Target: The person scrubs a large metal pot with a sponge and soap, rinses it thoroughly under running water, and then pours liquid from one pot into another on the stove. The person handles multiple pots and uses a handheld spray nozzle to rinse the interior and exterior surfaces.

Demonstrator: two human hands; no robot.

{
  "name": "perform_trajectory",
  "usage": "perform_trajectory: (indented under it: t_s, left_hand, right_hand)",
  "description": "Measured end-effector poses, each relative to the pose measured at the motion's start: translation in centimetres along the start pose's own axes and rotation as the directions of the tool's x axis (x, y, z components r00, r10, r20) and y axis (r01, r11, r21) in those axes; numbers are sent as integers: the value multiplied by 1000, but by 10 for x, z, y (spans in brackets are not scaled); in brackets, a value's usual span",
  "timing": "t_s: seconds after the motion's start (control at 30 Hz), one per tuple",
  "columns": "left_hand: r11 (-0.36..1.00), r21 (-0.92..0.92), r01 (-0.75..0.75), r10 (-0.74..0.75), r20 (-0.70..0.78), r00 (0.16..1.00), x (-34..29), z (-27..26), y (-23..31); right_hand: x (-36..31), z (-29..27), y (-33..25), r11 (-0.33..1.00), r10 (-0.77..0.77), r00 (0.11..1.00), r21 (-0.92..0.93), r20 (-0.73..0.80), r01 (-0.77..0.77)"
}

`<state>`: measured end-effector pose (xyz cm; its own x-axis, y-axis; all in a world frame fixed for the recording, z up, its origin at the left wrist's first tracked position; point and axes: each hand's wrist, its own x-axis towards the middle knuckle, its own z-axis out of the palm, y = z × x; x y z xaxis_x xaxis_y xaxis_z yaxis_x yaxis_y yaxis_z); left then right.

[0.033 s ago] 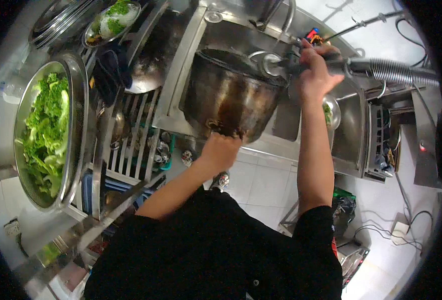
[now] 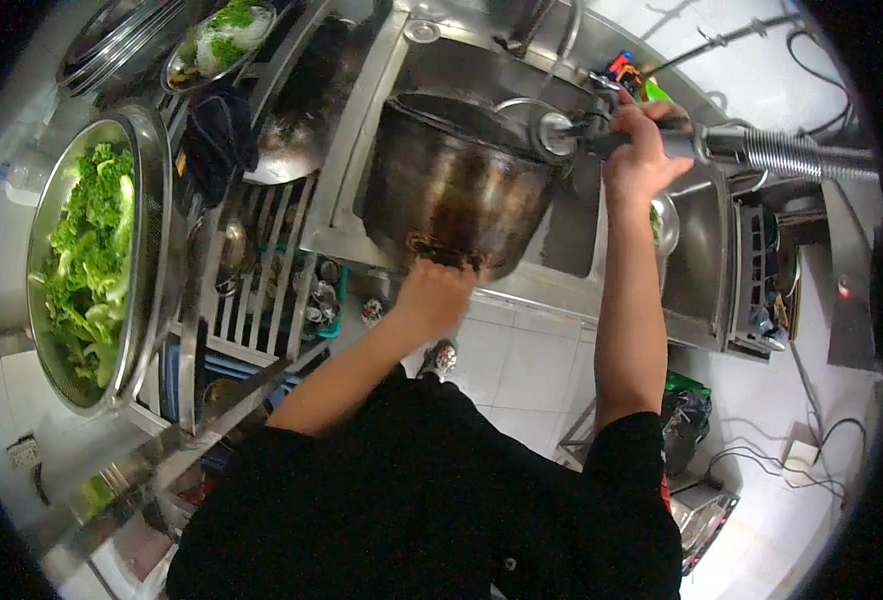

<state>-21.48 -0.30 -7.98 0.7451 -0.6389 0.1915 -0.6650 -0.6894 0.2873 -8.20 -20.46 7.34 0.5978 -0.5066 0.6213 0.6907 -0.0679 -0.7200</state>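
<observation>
A large, dark-stained metal pot [image 2: 457, 185] sits tilted in the left basin of a steel sink [image 2: 570, 240]. My left hand [image 2: 434, 298] is closed round the near handle of the pot, at its lower front side. At the pot's right rim, my right hand [image 2: 647, 150] grips a spray nozzle [image 2: 557, 132] by its grey handle. The round nozzle head is over the rim, pointing toward the pot's mouth. A coiled spring hose [image 2: 792, 152] runs from the handle off to the right. The inside of the pot is mostly hidden, and I cannot make out any water.
To the left, a large strainer bowl [image 2: 134, 350] of leafy greens stands by a slatted metal rack [image 2: 262, 310]. A wok [image 2: 287, 165] and an oval dish [image 2: 174, 80] lie farther back. A small bowl [image 2: 668, 225] is beside my right forearm. Taps [image 2: 572, 40] rise behind the pot.
My right hand and the spray nozzle have shifted slightly to the right and down. The pot appears slightly farther left, with my left hand still on its handle.
</observation>
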Motion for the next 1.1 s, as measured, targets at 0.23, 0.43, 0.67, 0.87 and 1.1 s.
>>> perform_trajectory:
  t_s: [0.23, 0.43, 0.67, 0.87, 1.1]
  left_hand:
    - [997, 75, -15, 13, 39, 999, 15, -7, -19]
    - [985, 173, 25, -62, 214, 975, 69, -46, -26]
    - [999, 27, 24, -29, 215, 976, 141, -70, -55]
    - [999, -44, -30, 35, 131, 991, 208, -76, -93]
    - [873, -428, 235, -184, 158, 970, 265, -108, -123]
  right_hand:
    - [-18, -137, 15, 979, -43, 963, 180, -267, 94]
    - [-61, -166, 11, 960, 62, 944, 279, -325, 33]
    - [-87, -189, -1, 998, 61, 952, -10, -300, -68]
    - [-90, -181, -12, 997, 56, 922, -26, -384, -72]
    - [-78, -142, 9, 995, -4, 917, 90, -399, 43]
